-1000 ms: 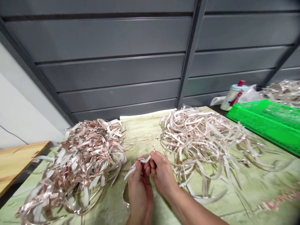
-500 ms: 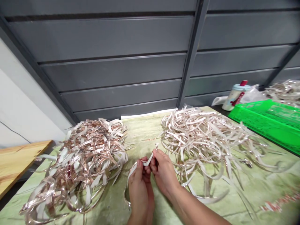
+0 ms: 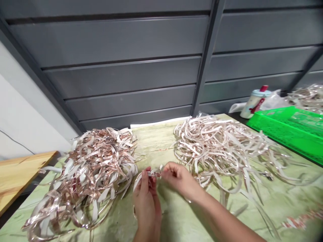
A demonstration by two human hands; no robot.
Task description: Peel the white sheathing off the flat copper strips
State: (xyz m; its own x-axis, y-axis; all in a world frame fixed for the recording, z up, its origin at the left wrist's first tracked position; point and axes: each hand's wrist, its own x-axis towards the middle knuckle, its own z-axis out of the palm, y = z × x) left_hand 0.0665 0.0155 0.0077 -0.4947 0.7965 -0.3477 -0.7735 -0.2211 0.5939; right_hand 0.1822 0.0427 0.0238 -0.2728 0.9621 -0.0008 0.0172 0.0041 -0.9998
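Note:
Between thumb and fingers, my left hand (image 3: 147,201) pinches a narrow white and rose-gold strip (image 3: 137,180) near its end. The rest of that strip curves down behind the hand's left side. A short shiny end pokes out toward my right hand (image 3: 180,178), whose closed fingertips meet it. A small white bit shows at those fingertips, and whether it belongs to the same strip is too blurred to tell. Left of my hands lies a tangled pile of shiny rose-gold and white strips (image 3: 101,158). A paler pile of similar strips (image 3: 214,144) lies to the right.
The piles lie on a green, marbled tabletop (image 3: 151,137) against a grey panelled wall (image 3: 126,74). A green plastic basket (image 3: 290,134), a lidded cup (image 3: 253,104) and more strips (image 3: 308,95) stand at the far right. Reddish-white scraps (image 3: 297,220) lie at lower right. A wooden board (image 3: 22,171) is at left.
My right hand has turned and moved slightly right, away from the left. The strip's end, bent in a V before, now reaches out straighter. My left hand has shifted slightly left.

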